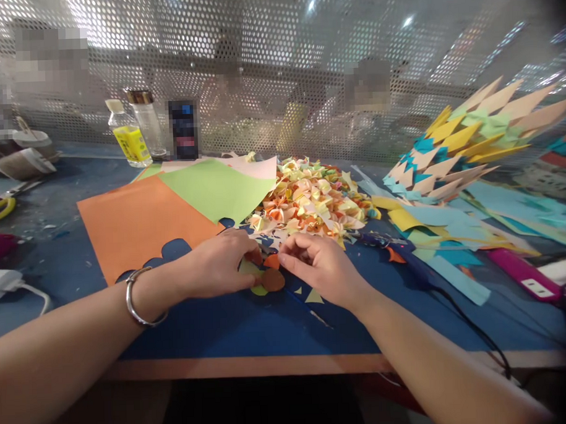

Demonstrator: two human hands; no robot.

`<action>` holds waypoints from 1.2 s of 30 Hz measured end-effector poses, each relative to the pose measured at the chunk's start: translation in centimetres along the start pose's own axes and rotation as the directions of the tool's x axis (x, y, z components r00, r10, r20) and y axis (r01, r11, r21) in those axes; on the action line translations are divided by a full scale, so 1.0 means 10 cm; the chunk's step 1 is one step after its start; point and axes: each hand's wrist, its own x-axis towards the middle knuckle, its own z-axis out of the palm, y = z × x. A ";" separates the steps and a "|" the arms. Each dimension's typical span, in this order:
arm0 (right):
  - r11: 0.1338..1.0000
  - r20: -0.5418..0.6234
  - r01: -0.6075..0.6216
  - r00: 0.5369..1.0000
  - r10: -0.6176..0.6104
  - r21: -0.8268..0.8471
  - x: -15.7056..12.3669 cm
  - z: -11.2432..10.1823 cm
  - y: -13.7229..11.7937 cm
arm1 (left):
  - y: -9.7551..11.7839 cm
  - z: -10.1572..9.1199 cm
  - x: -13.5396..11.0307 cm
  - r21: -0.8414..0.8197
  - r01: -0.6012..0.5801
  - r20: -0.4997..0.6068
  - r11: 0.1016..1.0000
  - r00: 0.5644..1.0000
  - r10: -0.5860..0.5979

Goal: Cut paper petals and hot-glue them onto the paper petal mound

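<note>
A small orange paper piece (271,261) sits between my two hands, low over the table. My right hand (323,269) pinches its right edge between thumb and curled fingers. My left hand (226,263) comes in from the other side with bent fingers close to the piece; what its fingertips grip is partly hidden. Just below lie a brownish-orange paper disc (273,280) and a yellow-green paper disc (258,291), overlapping, near my left thumb. A thin dark stick-like tool (312,310) and a pale paper triangle (314,296) lie below my right hand.
Behind my hands rises a heap of folded paper pieces (317,198). Orange (130,226) and green sheets (217,186) with round cut-outs lie left. A dark corded tool (408,257), paper strips (457,277) and a spiky paper model (452,150) stand right. Bottles (131,143) stand back left.
</note>
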 end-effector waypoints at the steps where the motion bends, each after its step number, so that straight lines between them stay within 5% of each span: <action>1: 1.000 -0.001 0.008 1.000 -0.008 -0.010 0.00 0.00 0.00 | 0.02 0.01 0.00 0.006 -0.001 0.006 1.000 1.000 0.001; 6: 0.999 -0.003 0.025 1.000 -0.025 -0.031 0.00 0.00 -0.02 | 0.04 0.07 -0.02 0.011 -0.053 0.025 0.999 0.998 0.053; 22: 0.988 0.059 0.051 0.997 -0.042 -0.145 -0.02 0.01 -0.04 | 0.06 0.04 -0.01 -0.071 0.037 -0.022 0.997 0.999 -0.039; 36: 0.958 0.156 0.122 0.984 -0.083 -0.259 -0.03 0.01 -0.05 | 0.13 0.08 -0.05 -0.093 0.066 0.091 0.993 0.994 -0.057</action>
